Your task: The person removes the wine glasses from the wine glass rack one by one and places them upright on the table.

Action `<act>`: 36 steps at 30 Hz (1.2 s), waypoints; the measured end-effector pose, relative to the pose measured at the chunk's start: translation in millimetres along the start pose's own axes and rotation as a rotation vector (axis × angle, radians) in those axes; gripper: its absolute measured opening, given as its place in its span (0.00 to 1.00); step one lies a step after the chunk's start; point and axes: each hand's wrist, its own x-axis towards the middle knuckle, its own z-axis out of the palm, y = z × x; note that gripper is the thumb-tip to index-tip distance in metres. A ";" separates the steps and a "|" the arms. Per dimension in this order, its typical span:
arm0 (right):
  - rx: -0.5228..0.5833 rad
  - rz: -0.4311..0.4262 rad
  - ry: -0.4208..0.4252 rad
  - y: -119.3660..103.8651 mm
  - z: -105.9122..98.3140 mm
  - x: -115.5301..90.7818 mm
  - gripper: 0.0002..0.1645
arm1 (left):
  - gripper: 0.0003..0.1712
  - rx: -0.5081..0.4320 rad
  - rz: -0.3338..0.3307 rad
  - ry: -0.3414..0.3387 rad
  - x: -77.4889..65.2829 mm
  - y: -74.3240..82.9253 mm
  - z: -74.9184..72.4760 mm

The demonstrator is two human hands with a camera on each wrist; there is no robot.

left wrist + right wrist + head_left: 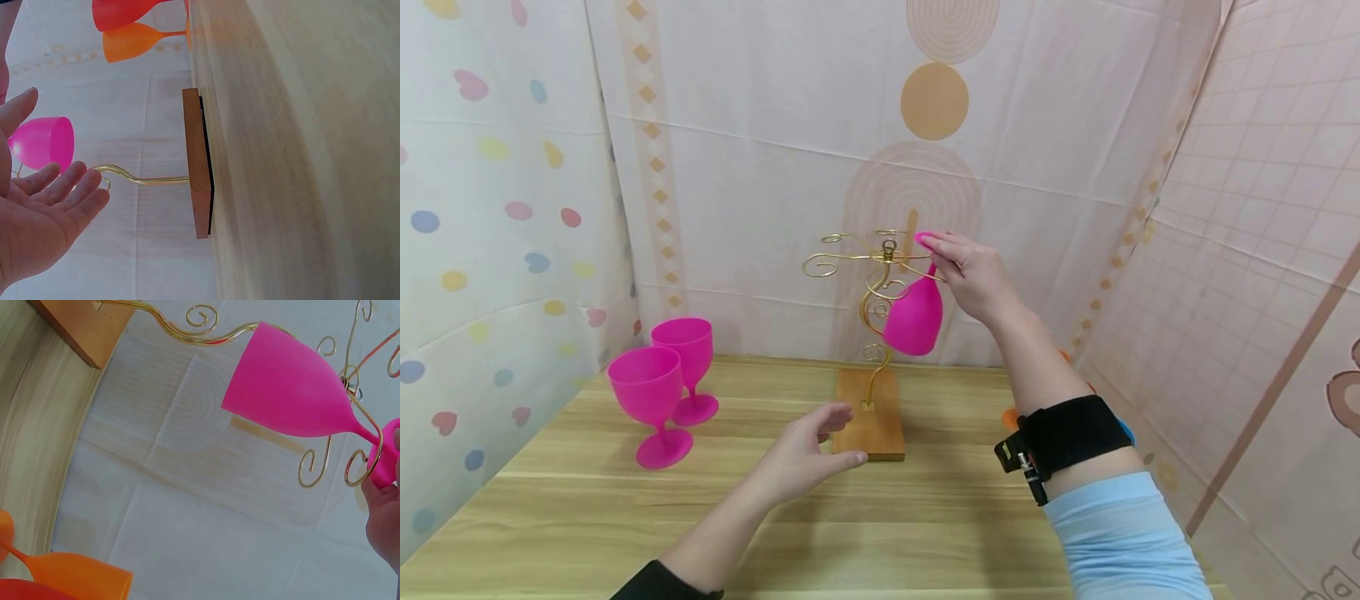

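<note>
A pink goblet (914,318) hangs upside down, slightly tilted, at the right side of a gold wire glass rack (880,292). My right hand (972,273) grips the goblet's foot between thumb and fingers, above the rack's arms. In the right wrist view the stem of the goblet (294,387) lies beside a curled wire arm (375,456); whether it rests on it I cannot tell. My left hand (808,454) is held low before the rack's wooden base (880,417), fingers extended, holding nothing. Two more pink goblets (646,385) stand upright at the left.
An orange goblet (134,41) and a red goblet (125,12) stand to the right of the rack, mostly hidden behind my right forearm in the head view. Patterned cloth (737,208) hangs behind the wooden table (572,517) and along both sides.
</note>
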 end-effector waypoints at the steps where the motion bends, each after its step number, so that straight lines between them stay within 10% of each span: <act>1: 0.003 0.015 -0.005 0.6 -0.5 1.0 0.21 | 0.40 0.001 0.001 0.001 0.1 0.2 0.0; 14: -0.027 0.175 -0.020 12.8 -2.4 5.5 0.22 | 0.41 0.000 0.002 0.005 0.3 -1.6 5.9; 36: -0.127 0.244 0.207 32.4 -11.5 -24.4 0.21 | 0.40 0.008 0.006 -0.001 2.1 0.3 8.7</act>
